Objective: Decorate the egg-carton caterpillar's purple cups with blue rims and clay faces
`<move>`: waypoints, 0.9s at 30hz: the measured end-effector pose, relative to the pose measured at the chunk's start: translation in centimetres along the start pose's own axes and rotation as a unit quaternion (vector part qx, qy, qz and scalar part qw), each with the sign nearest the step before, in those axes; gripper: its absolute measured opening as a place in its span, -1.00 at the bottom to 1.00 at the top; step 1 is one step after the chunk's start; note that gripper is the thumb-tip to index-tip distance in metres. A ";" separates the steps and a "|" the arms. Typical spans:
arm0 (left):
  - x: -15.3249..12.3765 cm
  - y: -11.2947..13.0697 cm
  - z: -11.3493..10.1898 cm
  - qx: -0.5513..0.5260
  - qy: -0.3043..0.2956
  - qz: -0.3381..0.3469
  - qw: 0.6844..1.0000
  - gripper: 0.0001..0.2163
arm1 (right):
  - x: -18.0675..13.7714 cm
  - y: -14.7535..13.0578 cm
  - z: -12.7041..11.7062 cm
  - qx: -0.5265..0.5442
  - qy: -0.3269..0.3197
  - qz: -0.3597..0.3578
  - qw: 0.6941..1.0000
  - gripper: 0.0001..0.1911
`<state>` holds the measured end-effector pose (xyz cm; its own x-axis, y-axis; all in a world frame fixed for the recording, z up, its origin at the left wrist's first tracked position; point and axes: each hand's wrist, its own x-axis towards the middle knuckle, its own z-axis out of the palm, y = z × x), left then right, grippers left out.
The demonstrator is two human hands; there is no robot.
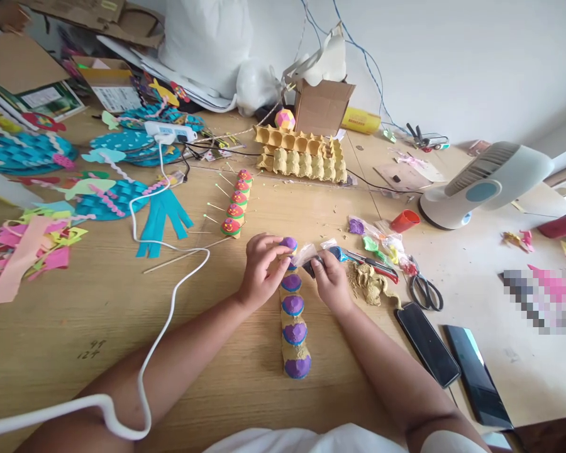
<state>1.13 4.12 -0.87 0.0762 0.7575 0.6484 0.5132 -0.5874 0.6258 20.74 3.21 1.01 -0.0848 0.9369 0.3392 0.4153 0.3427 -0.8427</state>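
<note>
A strip of egg carton (287,319) lies lengthwise in front of me, its row of bumps capped in purple and edged in blue. My left hand (264,270) is at its far end, thumb and fingers drawn together beside the last purple bump (288,243). Whatever sits between those fingertips is too small to make out. Just right of the strip, my right hand (334,280) pinches a small clear plastic bag (304,254) with something black in it, likely modelling clay. The bag's edge reaches close to my left fingertips.
Beyond stands a finished-looking red and green caterpillar (238,204) with pins stuck out sideways. Scissors (424,289), tan clay (370,283), a phone (427,343) and clay bags (377,246) lie right. A white cable (172,302) crosses the left; a fan (481,182) stands far right.
</note>
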 end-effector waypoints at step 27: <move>-0.5 -0.6 0.0 -0.062 0.073 -0.035 0.995 -0.84 | 2.4 2.0 -3.5 -0.445 0.004 0.045 0.894 -0.65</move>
<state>0.84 4.07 -1.59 -0.0864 0.7540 0.6511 0.4027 -0.5714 0.7151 24.56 5.86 1.59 -0.0110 0.9561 0.2928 0.9769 0.0728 -0.2011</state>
